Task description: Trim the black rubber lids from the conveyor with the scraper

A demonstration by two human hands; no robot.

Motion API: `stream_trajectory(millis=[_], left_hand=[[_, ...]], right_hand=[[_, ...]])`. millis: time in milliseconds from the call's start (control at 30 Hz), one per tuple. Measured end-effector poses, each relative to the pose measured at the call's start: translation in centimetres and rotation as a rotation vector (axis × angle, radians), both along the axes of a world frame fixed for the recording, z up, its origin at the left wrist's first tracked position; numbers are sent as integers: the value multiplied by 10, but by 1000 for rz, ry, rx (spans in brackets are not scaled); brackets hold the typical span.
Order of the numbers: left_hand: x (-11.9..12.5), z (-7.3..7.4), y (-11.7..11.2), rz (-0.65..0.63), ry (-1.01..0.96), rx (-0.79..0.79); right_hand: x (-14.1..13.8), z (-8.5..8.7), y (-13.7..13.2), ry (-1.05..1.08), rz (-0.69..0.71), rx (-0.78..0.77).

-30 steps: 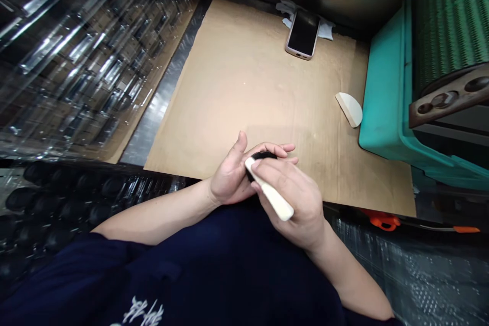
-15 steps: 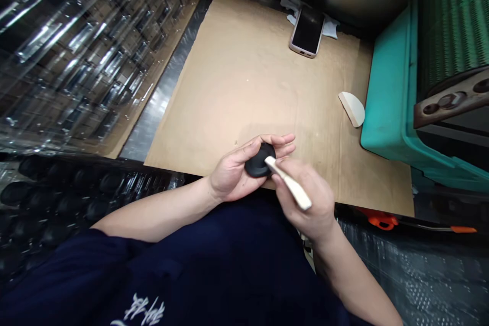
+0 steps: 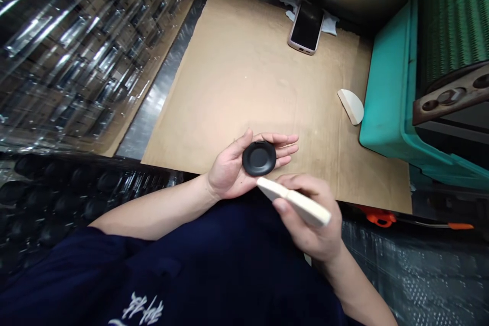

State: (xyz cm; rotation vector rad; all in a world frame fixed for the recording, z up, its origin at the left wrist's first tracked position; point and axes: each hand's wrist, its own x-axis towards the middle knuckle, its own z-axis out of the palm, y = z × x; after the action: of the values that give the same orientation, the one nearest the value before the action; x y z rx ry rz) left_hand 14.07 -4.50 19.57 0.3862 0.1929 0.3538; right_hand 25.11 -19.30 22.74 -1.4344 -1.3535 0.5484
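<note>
- The left hand (image 3: 233, 170) is cradling the disc (image 3: 259, 158) on flattened fingers. The thumb is lying against the rim, and no finger is curling over the top.
- The right hand (image 3: 313, 226) is clenching the bar (image 3: 294, 202) with the thumb pressing on top. The bar tip is pointing toward the disc and sitting just below it, apart from the rim.
- The disc is being held over the near edge of the cardboard (image 3: 237, 76), close to the person's dark shirt.
- Beyond the grip, the cardboard is lying bare, giving open room as far as the phone (image 3: 305, 28) at the far edge.
- Right of the grip, a wedge (image 3: 350, 106) is lying just beside the crate (image 3: 384, 86), whose wall is closing off that side.
- Left of the grip, a metal strip (image 3: 153, 107) and stacked clear trays (image 3: 76, 46) are bordering the cardboard. A black tray (image 3: 69, 198) is sitting beside the left forearm.
- The left fingers are hiding the disc's underside, and the right fingers are hiding the bar's lower face.
- The phone is covering most of a white cloth (image 3: 286, 0).
- An orange tool (image 3: 378, 218) right of the right hand is lying in shadow, and its shape is hard to make out.
- The disc is showing a round, matt black face with a raised rim and a shallow dished centre.
- The bar is appearing flat, smooth and cream, with a rounded tip.
- The wedge is appearing pale and half-round. The cardboard is brown and lightly creased, and the crate is teal.
</note>
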Motion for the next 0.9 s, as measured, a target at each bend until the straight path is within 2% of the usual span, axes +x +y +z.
stream_trajectory(millis=[100, 200, 267, 367, 467, 567, 733, 833, 900], left_hand=[[-1, 0, 1, -10, -38, -11], [-2, -1, 2, -31, -58, -8], [-2, -2, 3, -42, -62, -6], [-3, -3, 3, -47, -60, -7], [-4, -3, 3, -32, -61, -14], [-3, -3, 2, -10, -70, -20], [-2, -4, 1, 11, -77, 12], [-2, -5, 1, 1, -79, 29], [-3, -6, 1, -6, -74, 30]], right_hand=[[11, 6, -6, 106, -164, -1], [20, 13, -8, 81, -245, -18], [23, 16, -7, -59, -226, -98], [23, 16, -5, -316, -183, -317], [20, 12, -3, -248, -258, -438], [16, 8, -2, -165, -294, -386], [14, 4, 5, -374, -169, -243], [12, 0, 8, -483, -259, -133], [10, -3, 9, -546, -315, -117]])
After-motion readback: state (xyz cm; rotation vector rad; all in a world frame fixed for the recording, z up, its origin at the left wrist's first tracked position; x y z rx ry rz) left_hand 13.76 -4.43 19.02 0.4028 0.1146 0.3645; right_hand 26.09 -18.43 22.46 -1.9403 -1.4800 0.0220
